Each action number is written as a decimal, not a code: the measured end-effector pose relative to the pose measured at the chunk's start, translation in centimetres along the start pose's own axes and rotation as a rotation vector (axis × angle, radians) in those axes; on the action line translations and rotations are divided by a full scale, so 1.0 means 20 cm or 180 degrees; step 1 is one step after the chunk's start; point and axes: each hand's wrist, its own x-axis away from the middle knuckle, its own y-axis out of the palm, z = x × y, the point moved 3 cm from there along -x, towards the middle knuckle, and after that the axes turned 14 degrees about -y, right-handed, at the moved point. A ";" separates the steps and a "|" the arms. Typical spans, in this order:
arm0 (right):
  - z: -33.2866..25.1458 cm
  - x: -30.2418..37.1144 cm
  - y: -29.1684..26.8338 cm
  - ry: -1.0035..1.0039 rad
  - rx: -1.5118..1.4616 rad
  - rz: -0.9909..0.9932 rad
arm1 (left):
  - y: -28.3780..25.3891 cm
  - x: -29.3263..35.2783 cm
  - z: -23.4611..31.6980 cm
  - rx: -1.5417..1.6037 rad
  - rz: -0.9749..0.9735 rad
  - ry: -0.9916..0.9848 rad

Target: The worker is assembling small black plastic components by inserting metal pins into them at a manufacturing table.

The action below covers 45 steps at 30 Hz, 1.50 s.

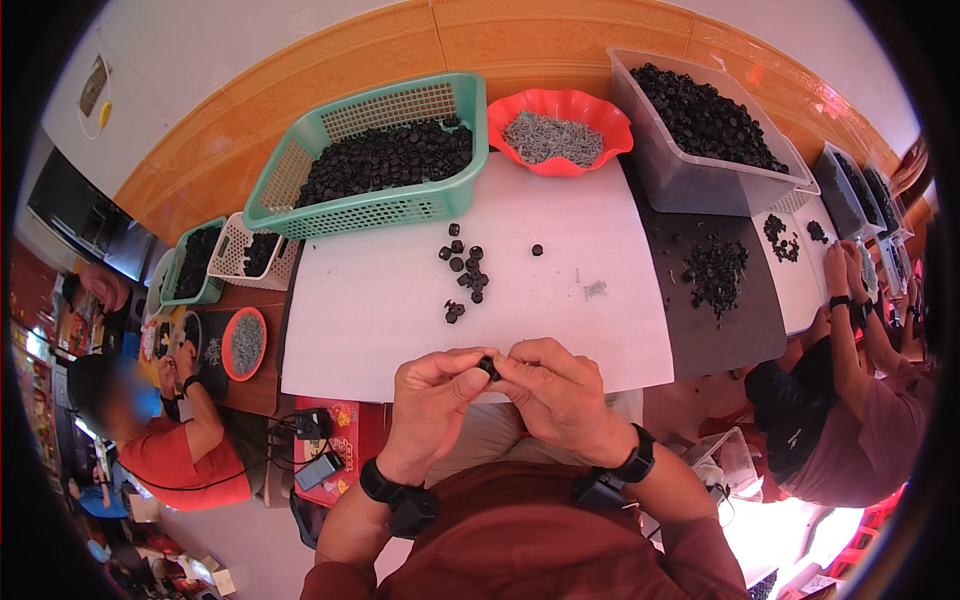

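Observation:
Between my two hands, just over the near edge of the white table mat [380, 330], I hold a small black plastic part [488, 368]. My left hand [432, 400] pinches it between thumb and fingers. From the other side my right hand [555, 395] grips it too, its fingertips closed on it and partly hiding it. Beyond my hands lies a loose group of similar black plastic parts [470, 268], with a single black part [537, 250] to their right. Farther right on the mat is a small pile of grey screws [596, 290].
Along the back stand a green basket [370, 212] of black parts, a red scalloped bowl [560, 168] of grey screws and a clear bin [690, 180] of black parts. A dark mat [750, 325] with piled parts lies right. People work at left [190, 450] and right [860, 400].

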 end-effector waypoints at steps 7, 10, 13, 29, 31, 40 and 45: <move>0.00 0.00 0.00 0.0106 0.0058 0.0037 | 0.00 0.00 -0.02 -0.0048 0.0031 0.0078; 0.00 0.01 -0.01 0.0069 0.0020 -0.0017 | 0.02 0.00 -0.03 -0.0168 0.0088 0.0130; 0.01 0.01 -0.02 0.0046 -0.0025 -0.0097 | 0.02 0.00 -0.03 -0.0223 0.0102 0.0172; 0.01 0.03 -0.06 0.0020 0.0145 -0.0312 | 0.03 -0.02 -0.04 -0.0537 0.0017 0.0135; 0.01 0.03 -0.06 0.0048 0.0171 -0.0266 | 0.03 -0.02 -0.04 -0.0575 0.0024 0.0131; 0.01 0.03 -0.09 0.0113 0.0200 -0.0068 | 0.10 -0.01 -0.04 -0.0662 0.0121 0.0086; 0.00 0.04 -0.09 0.0135 0.0242 -0.0017 | 0.11 -0.01 -0.05 -0.0645 0.0077 0.0057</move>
